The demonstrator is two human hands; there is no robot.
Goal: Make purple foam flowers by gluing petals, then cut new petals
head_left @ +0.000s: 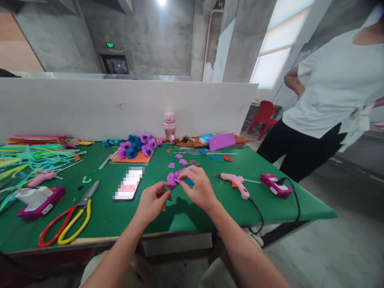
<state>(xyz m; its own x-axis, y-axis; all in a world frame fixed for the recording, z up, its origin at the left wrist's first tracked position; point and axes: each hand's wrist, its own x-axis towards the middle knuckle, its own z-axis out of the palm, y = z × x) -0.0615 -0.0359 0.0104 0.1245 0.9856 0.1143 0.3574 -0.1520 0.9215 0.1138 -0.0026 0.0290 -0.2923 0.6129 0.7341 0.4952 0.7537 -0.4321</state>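
Between my two hands is a purple craft flower (172, 180), held above the front part of the green table (105, 224). My left hand (154, 200) pinches it from below, at its narrow base. The fingers of my right hand (198, 186) are closed on a petal at its upper right side. Loose purple petals (183, 162) lie just beyond my hands, with blue and red pieces (227, 158) farther right. A pink glue gun (235, 184) rests to the right of my right hand. Finished purple and blue flowers (136, 146) are piled on an orange sheet at the back.
Large scissors (72, 216) with red and yellow handles lie at left, near a phone (129, 184). Purple power strips (276, 185) sit at both sides, one with a trailing cord. A pink bottle (169, 130) stands before the white partition (120, 108). A person (333, 84) stands at right.
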